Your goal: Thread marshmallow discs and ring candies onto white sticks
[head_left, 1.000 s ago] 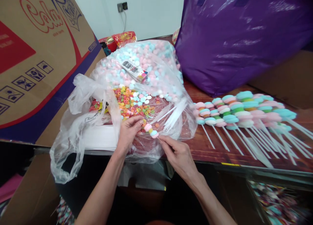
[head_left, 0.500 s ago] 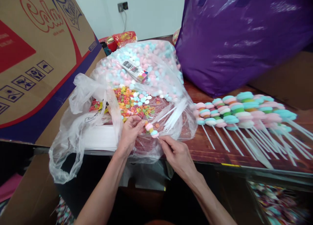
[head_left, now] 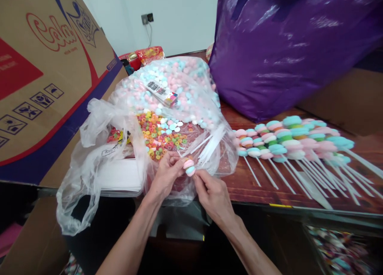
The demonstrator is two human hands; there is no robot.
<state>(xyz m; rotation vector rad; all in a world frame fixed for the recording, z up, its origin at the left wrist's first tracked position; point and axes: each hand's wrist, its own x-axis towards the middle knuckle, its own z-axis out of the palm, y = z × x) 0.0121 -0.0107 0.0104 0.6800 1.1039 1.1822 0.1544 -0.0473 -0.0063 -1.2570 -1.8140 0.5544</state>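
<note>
Far left: one cardboard box (head_left: 60, 79), printed in red and blue, tilted beside the work. Next, one handled plastic bag (head_left: 72, 175), crumpled and translucent, partly around a stack of white sheets or sleeves (head_left: 122, 175); we cannot tell which. Then ring candies (head_left: 149, 133), mixed colours, loose in a broad heap, plenty left. Behind them, one large marshmallow bag (head_left: 131, 85), clear, amply stocked, with a printed card (head_left: 161, 93) lying on top.

Item in hand: our left hand (head_left: 166, 175), thumb and fingers pinched together at the upper end of one candy stick (head_left: 189, 168); what exactly lies under the fingertips we cannot tell. The candy stick sits between our hands, above the table's front edge, bearing pink and blue marshmallows with a ring between. We judge it part-filled, being shorter in its load than its finished-looking fellows. Our right hand (head_left: 214, 193), fingertips closed at its lower end, most of the stick hidden.

Just behind that hand: bare white sticks (head_left: 212, 145), a loose bundle, unthreaded. Farther right, to the rear: one purple bag (head_left: 278, 59), bulky and glossy. Far right: filled sticks (head_left: 291, 143), a piled row on the wooden table (head_left: 236, 187), threaded alike and seemingly complete; count uncertain where they overlap.
</note>
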